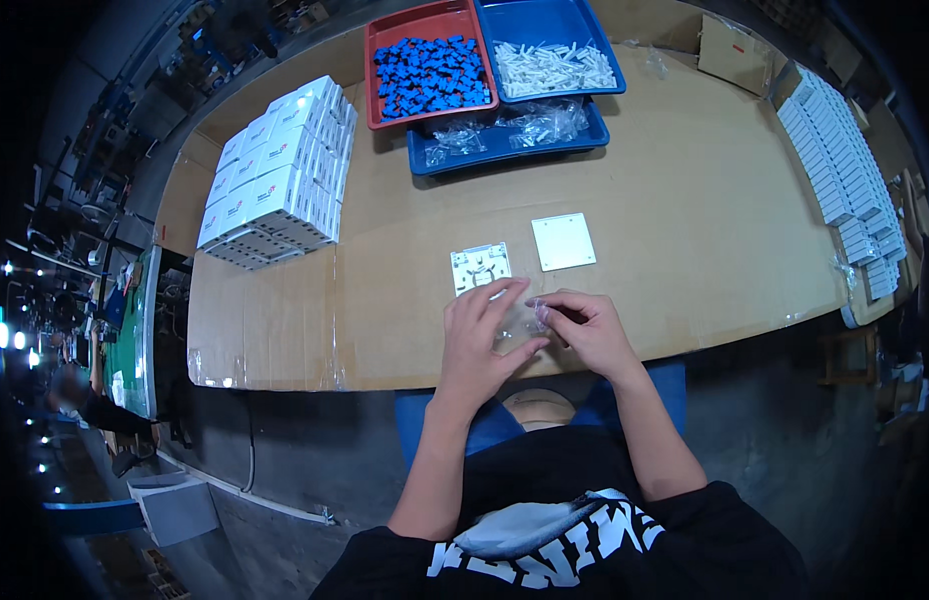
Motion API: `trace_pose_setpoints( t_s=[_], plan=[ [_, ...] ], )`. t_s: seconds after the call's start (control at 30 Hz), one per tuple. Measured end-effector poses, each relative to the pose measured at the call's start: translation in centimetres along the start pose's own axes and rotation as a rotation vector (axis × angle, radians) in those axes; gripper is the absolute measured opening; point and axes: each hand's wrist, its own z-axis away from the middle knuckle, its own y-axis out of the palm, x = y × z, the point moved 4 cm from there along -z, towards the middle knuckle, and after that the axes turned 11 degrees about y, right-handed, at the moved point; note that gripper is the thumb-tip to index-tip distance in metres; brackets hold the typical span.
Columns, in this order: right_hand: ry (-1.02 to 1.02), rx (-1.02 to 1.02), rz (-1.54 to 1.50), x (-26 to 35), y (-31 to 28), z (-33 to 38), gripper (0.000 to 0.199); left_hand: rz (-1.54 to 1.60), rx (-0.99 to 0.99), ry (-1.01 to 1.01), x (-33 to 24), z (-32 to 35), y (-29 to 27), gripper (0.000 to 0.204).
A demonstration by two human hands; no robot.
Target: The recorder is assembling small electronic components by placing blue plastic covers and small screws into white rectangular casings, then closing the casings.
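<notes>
Close to the cardboard-covered table's near edge, my right hand (592, 335) pinches a small clear plastic bag (515, 322) between thumb and fingers. My left hand (475, 340) curves around the bag's other side, thumb and fingers spread apart; whether it touches the bag is hard to see. Just beyond the left fingertips lies a white plastic base plate (480, 262) with moulded clips and slots, its near part hidden by that hand. A flat square white cover plate (564, 241) with small holes near its corners lies to the right of it. The bag's contents are too small to make out.
Stacked white boxes (275, 180) stand at the left. At the back are a red tray (373, 112) of blue parts, a blue tray (613, 85) of white pieces and a lower blue tray (515, 160) of clear bags. White parts (840, 160) line the right edge.
</notes>
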Motion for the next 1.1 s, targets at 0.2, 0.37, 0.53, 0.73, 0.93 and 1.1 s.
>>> trace_pose_setpoints(
  t_s=[0.2,0.37,0.53,0.73,0.93,1.1],
  plan=[
    [0.050,0.026,0.075,-0.2,0.1,0.2,0.019,0.040,0.039,-0.031,1.0,1.0,0.9,0.051],
    [0.063,0.026,0.109,-0.4,-0.2,0.0,0.017,0.117,0.005,-0.084,0.9,1.1,1.3,0.046],
    [0.083,0.048,0.254,0.4,-0.4,0.1,0.015,0.100,-0.011,-0.045,1.4,1.2,1.5,0.043],
    [-0.218,0.056,0.329,2.7,-1.2,0.6,0.018,0.262,0.007,-0.190,1.7,1.4,2.0,0.043],
    [-0.151,0.303,0.142,1.9,-0.5,1.0,0.029,1.188,0.165,-0.631,1.6,2.9,4.7,0.030],
    [0.147,0.480,-0.012,1.5,0.1,1.6,0.058,1.365,0.200,-0.715,2.2,3.9,5.9,0.034]
  ],
)
